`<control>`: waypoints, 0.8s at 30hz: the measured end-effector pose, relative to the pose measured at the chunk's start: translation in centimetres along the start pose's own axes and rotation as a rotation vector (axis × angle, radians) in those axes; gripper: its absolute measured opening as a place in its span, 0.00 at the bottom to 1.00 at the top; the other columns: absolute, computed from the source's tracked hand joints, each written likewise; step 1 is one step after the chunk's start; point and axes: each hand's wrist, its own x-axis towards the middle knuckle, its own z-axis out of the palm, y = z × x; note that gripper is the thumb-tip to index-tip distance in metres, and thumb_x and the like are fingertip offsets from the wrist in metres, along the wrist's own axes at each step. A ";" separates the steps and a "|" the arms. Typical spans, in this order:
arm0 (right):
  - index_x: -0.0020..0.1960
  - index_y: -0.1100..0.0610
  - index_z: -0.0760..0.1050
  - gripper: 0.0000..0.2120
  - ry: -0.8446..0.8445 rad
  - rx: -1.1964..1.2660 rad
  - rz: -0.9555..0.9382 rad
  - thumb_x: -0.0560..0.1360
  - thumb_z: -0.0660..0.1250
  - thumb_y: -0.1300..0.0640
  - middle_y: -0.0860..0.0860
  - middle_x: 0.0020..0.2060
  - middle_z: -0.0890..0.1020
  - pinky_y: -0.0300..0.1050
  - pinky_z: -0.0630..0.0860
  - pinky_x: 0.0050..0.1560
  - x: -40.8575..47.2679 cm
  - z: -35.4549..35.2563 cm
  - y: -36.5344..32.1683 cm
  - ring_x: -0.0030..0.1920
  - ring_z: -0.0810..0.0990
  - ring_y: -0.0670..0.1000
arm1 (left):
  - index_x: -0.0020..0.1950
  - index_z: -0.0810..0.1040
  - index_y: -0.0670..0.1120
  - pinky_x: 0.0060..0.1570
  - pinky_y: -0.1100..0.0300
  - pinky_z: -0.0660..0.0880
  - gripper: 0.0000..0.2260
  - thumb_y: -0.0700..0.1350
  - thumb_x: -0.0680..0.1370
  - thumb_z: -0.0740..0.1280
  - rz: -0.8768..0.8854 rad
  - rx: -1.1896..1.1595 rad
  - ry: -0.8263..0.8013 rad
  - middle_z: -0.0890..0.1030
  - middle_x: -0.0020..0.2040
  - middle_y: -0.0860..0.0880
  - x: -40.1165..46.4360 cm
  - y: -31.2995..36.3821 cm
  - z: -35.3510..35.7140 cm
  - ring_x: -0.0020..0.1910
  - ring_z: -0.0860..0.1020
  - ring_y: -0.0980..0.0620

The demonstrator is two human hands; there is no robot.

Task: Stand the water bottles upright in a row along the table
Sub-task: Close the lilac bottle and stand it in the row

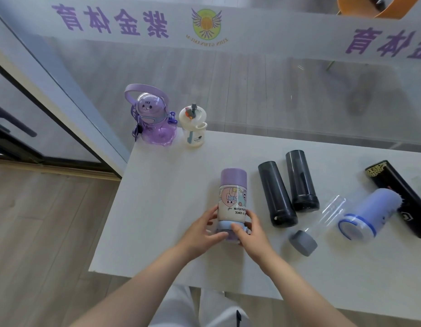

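The cartoon bottle [232,201] lies on its side near the middle of the white table [157,208], its long axis running twelve to six: purple end toward twelve o'clock, pale blue cap toward six, its print reading upside down.

Two bottles stand upright at the table's eleven o'clock corner: a purple character bottle [152,119] with a loop handle and, just to its three o'clock, a cream bottle [194,128].

Six lie down in all. Besides the cartoon one, toward three o'clock, there are two dark smoky bottles [276,193] side by side, a clear bottle [327,213] with a grey cap, a lavender bottle [365,213] and a black bottle [398,197].

The left hand [204,228] and the right hand [248,234] curl round the cartoon bottle's cap end from either side, fingers partly closed against it.
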 end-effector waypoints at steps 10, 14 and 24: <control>0.74 0.42 0.55 0.32 -0.032 0.052 -0.013 0.76 0.68 0.48 0.54 0.49 0.82 0.48 0.82 0.39 -1.4 -0.6 -2.3 0.44 0.85 0.51 | 0.57 0.67 0.77 0.47 0.71 0.72 0.22 0.64 0.66 0.70 0.101 0.148 0.067 0.80 0.50 0.65 -1.5 2.8 -1.8 0.46 0.77 0.64; 0.75 0.45 0.58 0.30 -0.078 0.029 0.002 0.77 0.66 0.45 0.54 0.49 0.83 0.47 0.83 0.38 -2.2 -1.3 -4.9 0.41 0.86 0.51 | 0.56 0.70 0.73 0.44 0.67 0.74 0.17 0.68 0.68 0.62 0.153 0.236 0.091 0.83 0.45 0.63 -1.4 4.6 -2.8 0.37 0.78 0.63; 0.57 0.60 0.75 0.33 -0.220 -0.038 0.040 0.70 0.64 0.31 0.60 0.44 0.81 0.49 0.83 0.45 -2.6 -2.2 -10.1 0.37 0.84 0.55 | 0.32 0.74 0.54 0.40 0.60 0.67 0.17 0.60 0.77 0.59 0.230 0.296 0.233 0.73 0.36 0.52 1.6 9.8 -4.4 0.38 0.74 0.57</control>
